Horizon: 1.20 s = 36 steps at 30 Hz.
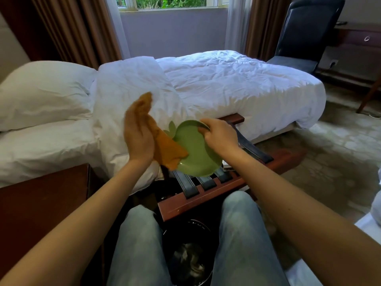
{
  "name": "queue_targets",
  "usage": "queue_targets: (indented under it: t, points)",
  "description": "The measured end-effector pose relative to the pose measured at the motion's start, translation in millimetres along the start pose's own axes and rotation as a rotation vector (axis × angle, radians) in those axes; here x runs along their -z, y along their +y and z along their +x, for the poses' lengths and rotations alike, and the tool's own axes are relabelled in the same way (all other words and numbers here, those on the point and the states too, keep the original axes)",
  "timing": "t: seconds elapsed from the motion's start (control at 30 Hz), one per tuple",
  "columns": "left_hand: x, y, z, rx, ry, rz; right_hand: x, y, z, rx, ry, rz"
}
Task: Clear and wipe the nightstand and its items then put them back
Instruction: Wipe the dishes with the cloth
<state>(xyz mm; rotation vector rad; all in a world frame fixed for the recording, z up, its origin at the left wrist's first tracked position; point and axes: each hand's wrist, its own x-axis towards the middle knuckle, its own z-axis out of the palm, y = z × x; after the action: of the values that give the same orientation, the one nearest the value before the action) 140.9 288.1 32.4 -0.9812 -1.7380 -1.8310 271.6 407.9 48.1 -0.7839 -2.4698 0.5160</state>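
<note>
Above the near end of the strapped wooden bench (206, 195), the green apple-shaped dish (193, 149) hangs tilted in the air. Its left edge is hidden behind the orange cloth (167, 149), and its far rim is pinched by the thumb and curled fingers of the right hand (218, 135). The left hand (139, 135) lies flat on the cloth, fingers straight and together; its blurred fingertips merge with the fabric and its thumb is out of sight. The dish is shallow, plain and smooth, with a leaf-shaped tab at its upper left.
</note>
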Motion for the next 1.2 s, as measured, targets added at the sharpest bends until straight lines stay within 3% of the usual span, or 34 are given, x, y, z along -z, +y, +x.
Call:
queue_targets:
  t: [0.07,0.13,0.2,0.37,0.47,0.57,0.77,0.93,1.2]
  points:
    - [-2.9,-5.2,-6.2,-0.32,-0.365,0.078,-11.1,-8.9,-4.7,0.018,-0.031,0.061]
    - [-5.5,-21.0,-11.2,-0.62,-0.571,0.383,-19.8,-17.9,-8.4,0.018,-0.046,0.135]
    - [-2.6,-34.5,-9.5,-0.634,-0.606,0.493,-27.1,-18.7,-11.4,-0.002,-0.057,0.211]
    - [4.4,-58.0,-17.2,-0.732,-0.624,0.457,-48.7,-7.0,-21.7,-0.049,-0.144,0.338]
    - [5.3,-62.7,-32.0,-0.393,-0.562,0.285,-61.8,11.2,-21.6,-0.199,-0.176,0.378]
    - [4.0,-73.3,-32.3,0.093,-0.219,0.21,-68.4,39.8,-18.2,-0.407,-0.163,0.426]
    - [-26.2,-117.0,-27.6,0.757,-0.427,0.327,-97.6,75.5,-9.8,-0.534,-0.305,0.362]
    - [-59.5,-145.0,-29.2,0.993,-0.56,0.477,-119.9,97.4,4.9,-0.621,-0.347,0.362]
    - [-100.6,-202.3,-43.4,1.276,-0.562,0.402,-157.8,134.9,17.0,-0.617,-0.435,0.195]
